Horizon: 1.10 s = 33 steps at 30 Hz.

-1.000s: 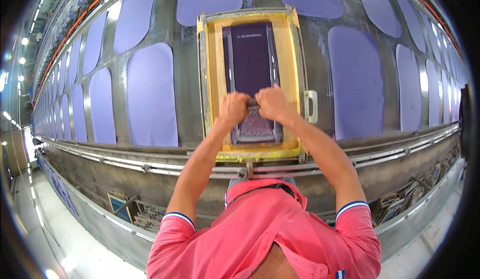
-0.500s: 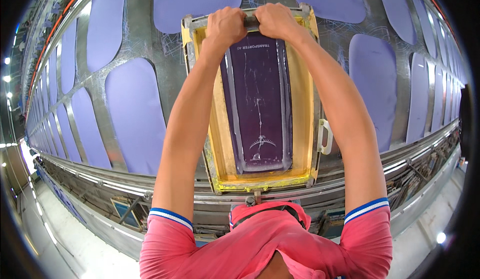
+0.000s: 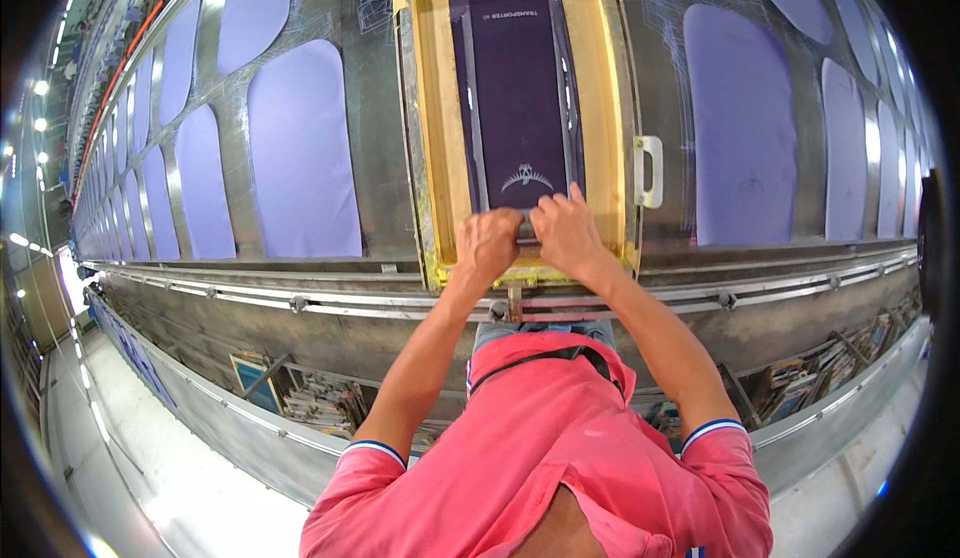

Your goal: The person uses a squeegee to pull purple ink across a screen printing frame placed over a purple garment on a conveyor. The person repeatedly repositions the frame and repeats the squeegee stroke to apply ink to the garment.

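Squeegee sits at the near end of the printing screen, almost wholly covered by our two hands, so only a sliver of it shows between the knuckles. In the head view, the only one we have, our left hand and right hand are closed side by side over its handle, touching each other, fingers curled down and thumbs tucked; both are fully clenched on it. Gripping with both hands together looks meant to spread even pressure across the blade's width, which matches the narrow dark mesh panel running up the middle of the screen.

That mesh is bordered by a yellow frame inside a grey metal rim, and a pale handle juts from its right side (likely there for lifting or sliding the frame along). A small light motif shows on the mesh just beyond our knuckles.

The frame lies flat on a long metal table, its near edge over the rails at the table's front, which probably keep it square to the piece beneath. Lilac fabric panels lie in rows either side, spaced apart, each apparently laid out for its own print. Our pink shirt fills the lower part of the view.
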Each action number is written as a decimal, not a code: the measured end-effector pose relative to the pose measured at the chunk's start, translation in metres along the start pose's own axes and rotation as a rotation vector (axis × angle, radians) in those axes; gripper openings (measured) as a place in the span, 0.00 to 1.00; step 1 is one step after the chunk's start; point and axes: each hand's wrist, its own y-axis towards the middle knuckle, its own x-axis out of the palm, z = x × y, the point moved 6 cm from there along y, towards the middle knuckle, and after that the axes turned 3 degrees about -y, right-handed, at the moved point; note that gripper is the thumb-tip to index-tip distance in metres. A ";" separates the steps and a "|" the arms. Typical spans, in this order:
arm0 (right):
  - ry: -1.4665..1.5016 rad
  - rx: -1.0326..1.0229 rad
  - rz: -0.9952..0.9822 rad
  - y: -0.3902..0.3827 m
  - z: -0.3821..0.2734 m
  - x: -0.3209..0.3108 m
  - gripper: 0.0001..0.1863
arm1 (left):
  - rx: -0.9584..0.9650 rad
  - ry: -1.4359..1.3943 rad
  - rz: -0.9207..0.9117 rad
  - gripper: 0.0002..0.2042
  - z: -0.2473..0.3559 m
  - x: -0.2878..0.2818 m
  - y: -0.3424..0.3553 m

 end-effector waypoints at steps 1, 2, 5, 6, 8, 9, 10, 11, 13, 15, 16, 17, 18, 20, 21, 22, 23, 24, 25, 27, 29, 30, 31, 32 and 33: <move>-0.017 -0.005 -0.009 -0.019 -0.011 0.008 0.08 | -0.008 0.002 -0.026 0.15 0.005 0.009 -0.019; -0.048 0.003 -0.052 -0.027 -0.011 0.014 0.10 | 0.000 -0.001 -0.012 0.15 0.007 0.014 -0.028; 0.272 -0.047 0.006 -0.037 0.015 0.006 0.22 | 0.001 0.004 0.018 0.16 0.011 0.022 -0.044; 0.528 -0.032 0.129 -0.026 0.044 -0.008 0.35 | -0.014 0.016 0.027 0.16 0.009 0.023 -0.045; 0.070 0.286 0.596 -0.033 0.111 -0.045 0.32 | -0.044 0.058 0.029 0.16 0.008 0.024 -0.044; -0.042 0.518 0.759 -0.033 0.141 -0.055 0.26 | -0.058 0.060 0.023 0.16 0.008 0.024 -0.043; 0.010 0.725 0.822 -0.032 0.166 -0.052 0.22 | -0.056 0.065 0.028 0.12 0.010 0.024 -0.044; 0.213 0.805 0.684 -0.025 0.189 -0.040 0.22 | -0.052 0.057 0.041 0.09 0.011 0.023 -0.045; 0.385 0.860 0.581 -0.021 0.211 -0.027 0.24 | -0.050 0.042 0.046 0.08 0.013 0.022 -0.048; 0.363 0.846 0.648 -0.022 0.212 -0.033 0.24 | -0.038 0.051 0.038 0.14 0.014 0.020 -0.052; 0.352 0.843 0.662 -0.024 0.211 -0.041 0.24 | -0.025 0.002 0.058 0.15 0.014 0.016 -0.055; 0.335 0.840 0.681 -0.022 0.204 -0.050 0.24 | 0.000 -0.052 0.106 0.15 0.011 0.009 -0.059; 0.357 0.842 0.679 -0.024 0.195 -0.057 0.23 | 0.013 -0.081 0.116 0.15 0.008 0.003 -0.065; 0.387 0.836 0.716 -0.019 0.174 -0.077 0.22 | 0.066 -0.140 0.152 0.16 -0.005 -0.010 -0.071; 0.438 0.801 0.773 -0.011 0.158 -0.088 0.21 | 0.047 -0.116 0.179 0.16 -0.012 -0.020 -0.074; 0.486 0.769 0.824 -0.002 0.133 -0.087 0.20 | 0.035 -0.103 0.202 0.16 -0.026 -0.031 -0.085; 0.533 0.747 0.871 0.008 0.107 -0.079 0.19 | 0.042 -0.096 0.241 0.15 -0.043 -0.043 -0.098; 0.517 0.688 0.912 0.023 0.079 -0.074 0.18 | 0.070 -0.071 0.231 0.14 -0.065 -0.056 -0.107; 0.469 0.677 0.895 0.040 0.054 -0.063 0.17 | 0.091 -0.082 0.290 0.13 -0.088 -0.073 -0.119; 0.457 0.634 0.906 0.079 0.002 -0.035 0.16 | 0.069 -0.051 0.294 0.08 -0.142 -0.101 -0.140; 0.414 0.637 0.916 0.117 -0.048 -0.007 0.17 | 0.058 0.001 0.314 0.11 -0.198 -0.134 -0.160; 0.455 0.654 0.853 0.138 -0.069 0.011 0.18 | 0.028 0.049 0.276 0.13 -0.227 -0.147 -0.167; 0.563 0.673 0.887 0.157 -0.092 0.027 0.20 | 0.020 0.066 0.262 0.15 -0.254 -0.163 -0.176; 0.560 0.683 0.914 0.175 -0.114 0.039 0.21 | -0.002 0.067 0.263 0.17 -0.280 -0.178 -0.183; 0.562 0.685 0.931 0.190 -0.131 0.050 0.22 | -0.026 0.061 0.221 0.18 -0.304 -0.189 -0.189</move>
